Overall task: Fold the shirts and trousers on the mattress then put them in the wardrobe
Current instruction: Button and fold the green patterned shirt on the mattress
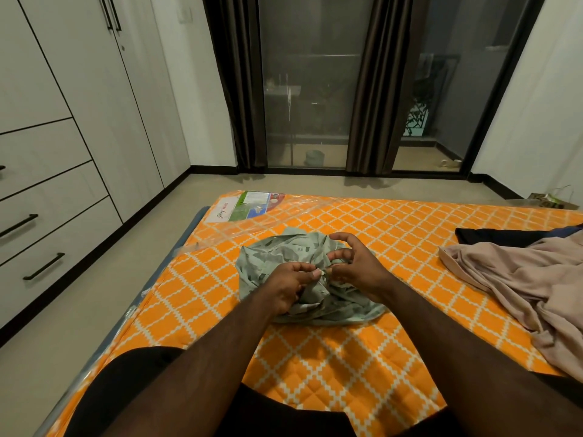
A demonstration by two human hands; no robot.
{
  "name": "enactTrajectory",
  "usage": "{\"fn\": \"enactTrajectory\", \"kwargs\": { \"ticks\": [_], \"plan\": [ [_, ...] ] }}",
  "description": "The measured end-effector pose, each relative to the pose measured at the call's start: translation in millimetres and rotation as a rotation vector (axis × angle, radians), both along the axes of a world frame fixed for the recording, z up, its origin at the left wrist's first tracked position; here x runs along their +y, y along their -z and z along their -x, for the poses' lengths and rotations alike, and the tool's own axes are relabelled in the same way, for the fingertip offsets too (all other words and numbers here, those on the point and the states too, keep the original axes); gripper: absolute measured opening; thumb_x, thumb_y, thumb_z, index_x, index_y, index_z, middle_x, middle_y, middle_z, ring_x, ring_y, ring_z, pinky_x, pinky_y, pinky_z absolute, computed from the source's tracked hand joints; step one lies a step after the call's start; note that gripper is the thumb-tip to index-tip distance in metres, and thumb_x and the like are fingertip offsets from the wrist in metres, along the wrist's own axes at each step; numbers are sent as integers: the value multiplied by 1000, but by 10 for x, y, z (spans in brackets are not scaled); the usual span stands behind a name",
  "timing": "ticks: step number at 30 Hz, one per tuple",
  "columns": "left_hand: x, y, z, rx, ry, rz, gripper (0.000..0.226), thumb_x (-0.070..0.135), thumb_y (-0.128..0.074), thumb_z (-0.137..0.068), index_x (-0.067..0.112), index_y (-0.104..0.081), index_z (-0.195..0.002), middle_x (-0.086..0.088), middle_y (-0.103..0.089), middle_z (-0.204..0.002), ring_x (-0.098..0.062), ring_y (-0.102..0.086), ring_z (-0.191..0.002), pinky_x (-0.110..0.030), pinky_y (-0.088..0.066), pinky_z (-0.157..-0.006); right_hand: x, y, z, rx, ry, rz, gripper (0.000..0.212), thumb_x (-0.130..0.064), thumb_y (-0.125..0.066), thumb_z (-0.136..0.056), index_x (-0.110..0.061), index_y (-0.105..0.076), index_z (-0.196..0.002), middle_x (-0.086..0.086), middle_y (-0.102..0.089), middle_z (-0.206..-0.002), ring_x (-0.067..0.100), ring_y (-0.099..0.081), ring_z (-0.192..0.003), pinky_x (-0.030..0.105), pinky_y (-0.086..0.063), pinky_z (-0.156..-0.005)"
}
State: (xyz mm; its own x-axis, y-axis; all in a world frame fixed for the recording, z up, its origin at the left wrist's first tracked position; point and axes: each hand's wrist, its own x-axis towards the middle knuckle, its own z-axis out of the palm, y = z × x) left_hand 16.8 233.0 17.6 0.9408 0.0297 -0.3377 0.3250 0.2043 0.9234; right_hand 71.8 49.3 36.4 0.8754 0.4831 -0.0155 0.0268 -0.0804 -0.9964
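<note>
A crumpled pale green patterned shirt (284,257) lies bunched in the middle of the orange diamond-patterned mattress (394,222). My left hand (288,287) pinches a fold of its fabric at the near side. My right hand (356,263) grips the same bunch just to the right, thumb and forefinger closed on cloth, other fingers spread. A beige garment (520,279) sprawls unfolded at the right edge, with a dark garment (504,236) behind it. The white wardrobe (79,121) stands along the left wall, doors and drawers closed.
Clear plastic wrap (252,222) covers the mattress's far left corner over a printed label. Bare floor runs between mattress and wardrobe. Dark curtains (372,89) and glass doors fill the far wall. My knees in dark shorts (132,383) rest on the mattress's near edge.
</note>
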Motion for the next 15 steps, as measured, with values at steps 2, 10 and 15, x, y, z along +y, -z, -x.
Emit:
{"fn": "enactTrajectory", "kwargs": {
  "ticks": [2,10,15],
  "plan": [
    [-3,19,4,-1,-5,7,28,8,-79,-85,6,-70,-112,-11,-75,-98,-25,-70,-88,-34,-58,-71,0,7,1,11,-17,-6,71,17,-67,-86,-27,-46,-138,16,-62,-108,32,-65,-84,44,-54,-71],
    [5,70,-3,-1,-10,35,28,13,-82,-83,12,-69,-108,-8,-74,-98,-24,-69,-84,-36,-57,-68,9,21,20,3,-37,-15,80,16,-76,-79,-26,-46,-140,13,-58,-102,25,-65,-80,49,-55,-80],
    [-40,102,-39,-61,-29,44,12,13,-75,-90,19,-64,-93,1,-67,-87,-15,-60,-77,-27,-47,-62,30,-6,36,-82,15,-3,77,9,-82,-77,-28,-50,-137,11,-58,-100,19,-62,-79,56,-57,-83]
  ]
}}
